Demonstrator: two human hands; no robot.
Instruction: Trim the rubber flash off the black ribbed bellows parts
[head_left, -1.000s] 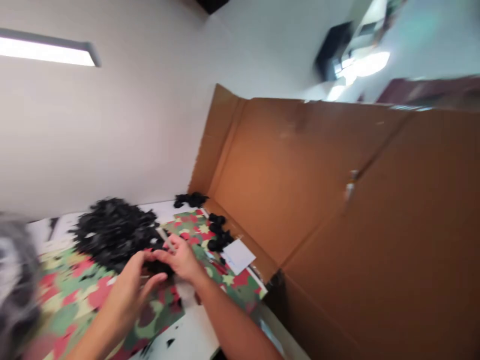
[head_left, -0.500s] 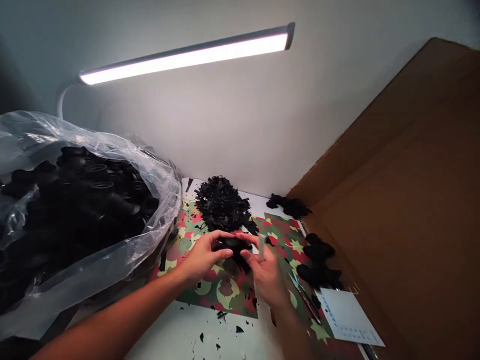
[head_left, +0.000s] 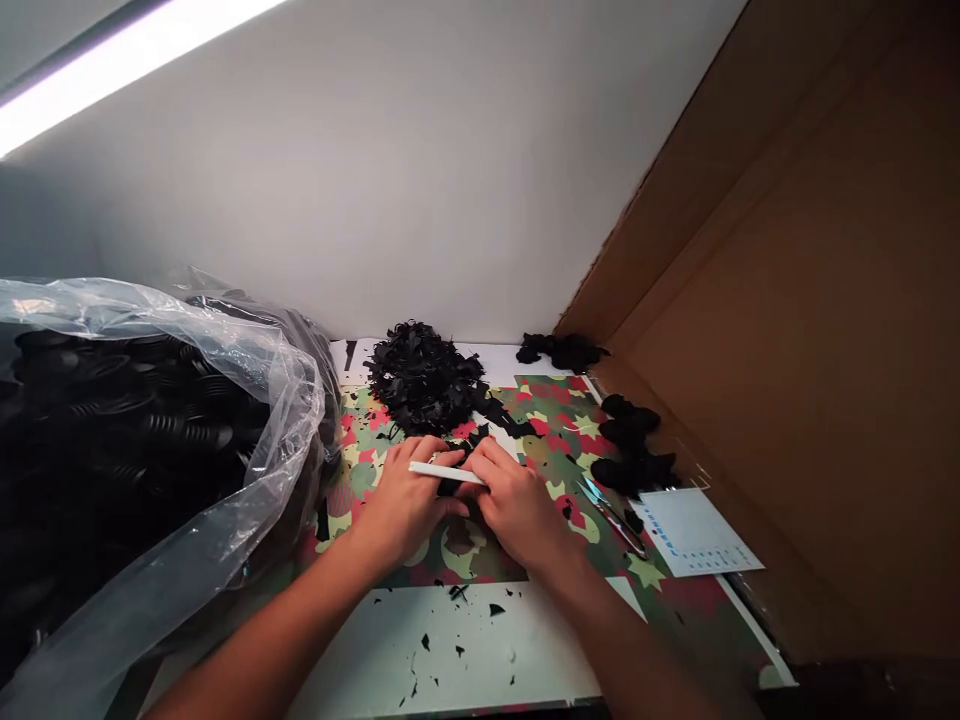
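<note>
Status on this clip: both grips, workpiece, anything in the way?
Right grip: closed on white stick. Left grip: at black piece, mostly hidden. Black scrap heap just beyond.

Saw white on the stick [head_left: 447,474], black on the far heap of shreds [head_left: 424,380], camouflage of green, red and cream with pale stars on the sheets [head_left: 553,408]. Noted blue marks on the white card [head_left: 709,535] at right.

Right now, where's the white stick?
Head view, just below centre: the white stick is in the right hand, its free end pointing left over the left hand.
</note>
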